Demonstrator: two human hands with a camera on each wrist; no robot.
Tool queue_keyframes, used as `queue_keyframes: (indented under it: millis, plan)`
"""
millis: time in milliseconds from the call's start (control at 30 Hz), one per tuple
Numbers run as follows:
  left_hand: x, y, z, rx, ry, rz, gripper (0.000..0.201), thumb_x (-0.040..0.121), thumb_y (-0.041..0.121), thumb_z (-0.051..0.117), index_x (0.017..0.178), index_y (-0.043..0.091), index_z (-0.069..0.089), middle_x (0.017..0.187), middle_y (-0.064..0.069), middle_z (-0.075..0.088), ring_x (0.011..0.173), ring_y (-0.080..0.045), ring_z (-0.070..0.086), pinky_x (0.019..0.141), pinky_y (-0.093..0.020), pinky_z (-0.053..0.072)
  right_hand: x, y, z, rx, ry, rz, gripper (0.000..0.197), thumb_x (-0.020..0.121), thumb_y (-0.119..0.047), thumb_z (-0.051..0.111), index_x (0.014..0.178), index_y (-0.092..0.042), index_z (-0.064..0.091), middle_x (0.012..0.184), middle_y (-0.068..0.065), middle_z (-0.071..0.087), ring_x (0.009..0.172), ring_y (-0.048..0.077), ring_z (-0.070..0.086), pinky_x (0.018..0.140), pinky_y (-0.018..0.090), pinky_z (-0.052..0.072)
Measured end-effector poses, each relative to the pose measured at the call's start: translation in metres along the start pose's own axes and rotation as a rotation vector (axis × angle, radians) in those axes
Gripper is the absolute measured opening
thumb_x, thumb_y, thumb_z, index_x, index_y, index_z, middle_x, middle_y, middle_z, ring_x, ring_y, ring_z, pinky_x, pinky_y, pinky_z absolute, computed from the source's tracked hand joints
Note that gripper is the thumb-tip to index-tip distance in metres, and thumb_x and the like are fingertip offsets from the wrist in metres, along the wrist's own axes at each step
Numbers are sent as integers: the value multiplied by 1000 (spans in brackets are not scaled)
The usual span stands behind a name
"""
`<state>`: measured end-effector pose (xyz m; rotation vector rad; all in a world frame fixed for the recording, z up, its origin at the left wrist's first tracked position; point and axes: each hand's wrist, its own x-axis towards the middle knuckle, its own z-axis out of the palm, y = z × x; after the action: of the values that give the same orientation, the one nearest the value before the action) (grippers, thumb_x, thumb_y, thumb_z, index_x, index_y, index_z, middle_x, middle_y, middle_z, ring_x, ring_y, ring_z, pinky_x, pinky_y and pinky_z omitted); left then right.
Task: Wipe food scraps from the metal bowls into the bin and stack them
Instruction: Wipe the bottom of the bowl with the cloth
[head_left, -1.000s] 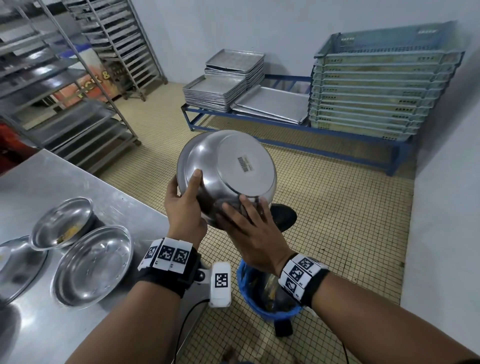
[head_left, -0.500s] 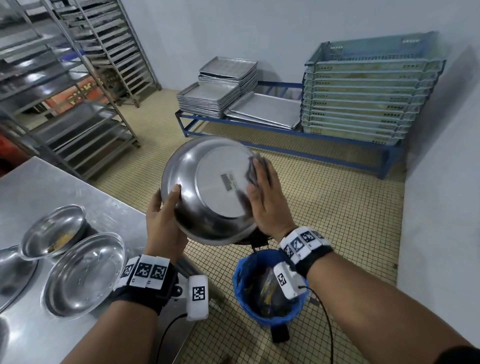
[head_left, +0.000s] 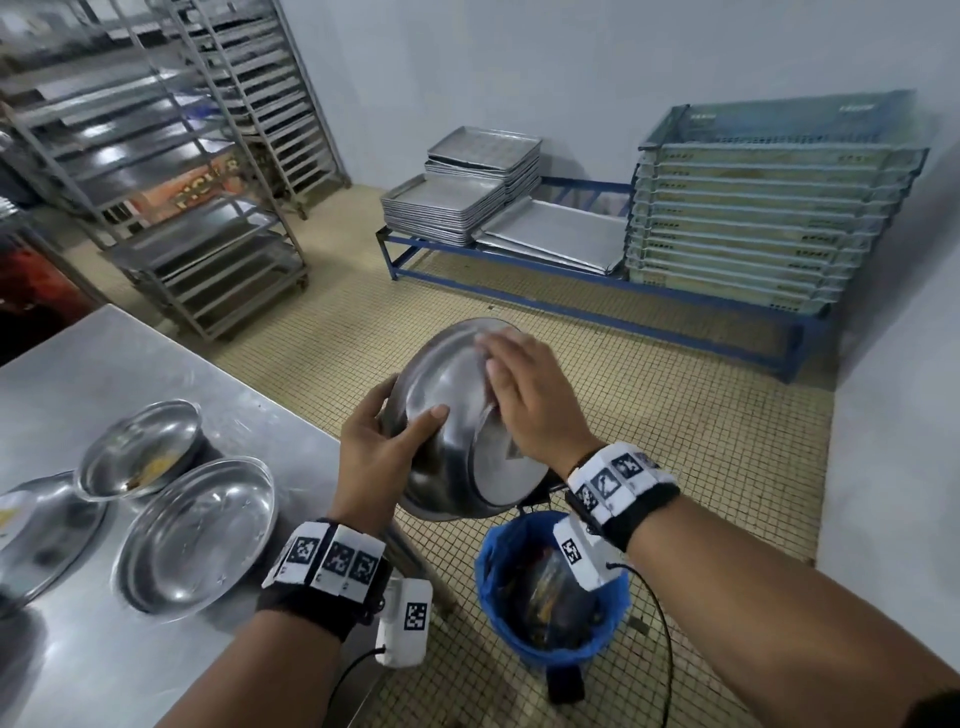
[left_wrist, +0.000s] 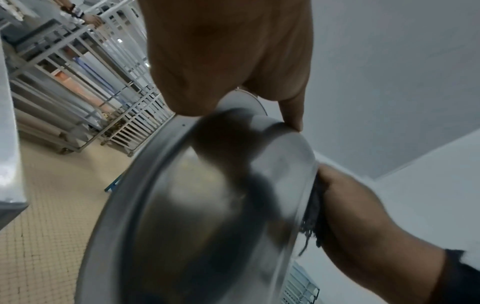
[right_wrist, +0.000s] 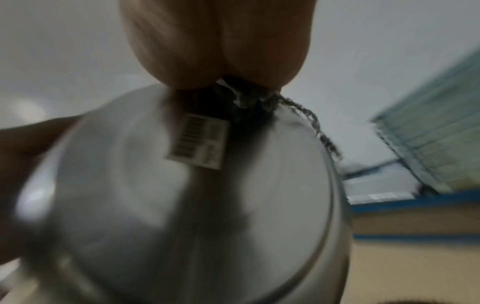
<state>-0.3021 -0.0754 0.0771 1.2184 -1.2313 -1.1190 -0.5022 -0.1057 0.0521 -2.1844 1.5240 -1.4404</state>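
The left hand has a curled grip on the rim of a metal bowl, held bottom-up over the blue bin. The right hand presses a dark cloth flat on the bowl's underside, fingers straight and together. At 9 o'clock, three more bowls sit on the worktop.

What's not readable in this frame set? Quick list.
- Bowl inside: head view shows only its underside, so scraps left cannot be told.
- Cloth: under the right hand; only a fringe shows at the wrists.
- Barcode sticker: right wrist, motion blur.
- Bin contents: head view, dark, partly behind the wrist camera.
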Motion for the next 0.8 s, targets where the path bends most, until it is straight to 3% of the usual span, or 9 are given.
queue_keyframes:
  millis: [67,167,200,333,467,500,633,667,800]
  plan:
    - [-2,-1,1,54,-7,31,53,82,12,87,130,13,65,106,-4,79,94,-15,78,74,-26,63,-5,-2,4,-38,-38,-105,41,109,-29,38,139,-12,59,139,4,58,131,17,47,116,34,33]
    - [-7,-1,2,114,-23,33,61,81,17,89,136,12,62,111,-2,76,94,-7,76,73,-22,62,-3,5,4,61,9,248,43,110,-33,33,138,-14,59,141,3,58,131,17,49,115,39,38]
    - [-8,-1,2,112,-13,27,62,81,16,89,136,11,62,111,-2,76,93,-6,76,72,-21,61,-4,1,5,41,22,252,45,110,-34,31,139,-14,58,141,3,58,131,17,49,114,41,39]
    - [-8,-1,2,118,-5,68,60,81,12,88,135,6,63,108,-4,77,90,-6,76,68,-16,58,-22,-8,8,-77,-62,-122,47,109,-33,30,146,-14,52,149,4,50,140,19,41,120,39,30]
    - [-11,1,1,113,7,65,60,81,17,89,136,11,64,111,-2,76,92,-4,75,68,-16,58,-18,11,1,115,72,352,45,111,-35,32,144,-14,53,144,4,54,133,16,48,112,46,43]
    - [-11,1,3,91,13,63,59,82,15,88,135,12,64,110,-1,76,90,-2,75,68,-15,58,-16,7,0,118,77,367,45,111,-35,31,144,-13,52,144,4,54,134,16,47,113,45,41]
    - [-9,2,7,-4,53,51,57,82,10,87,134,11,64,105,-6,78,87,-11,78,68,-19,59,-26,-9,3,-19,23,-96,46,108,-29,35,148,-12,51,153,6,46,145,22,38,120,48,30]
    - [-9,2,8,-21,62,46,56,82,10,87,133,12,65,103,-7,79,86,-13,78,67,-20,60,-29,-5,3,-19,31,-132,46,107,-28,37,149,-12,50,155,7,43,146,23,36,120,51,30]
    - [-12,3,11,-143,114,28,49,84,13,85,129,19,66,105,-11,80,91,-25,79,70,-29,62,-44,5,3,76,56,137,58,109,-41,28,162,-20,21,169,4,13,156,27,15,120,59,27]
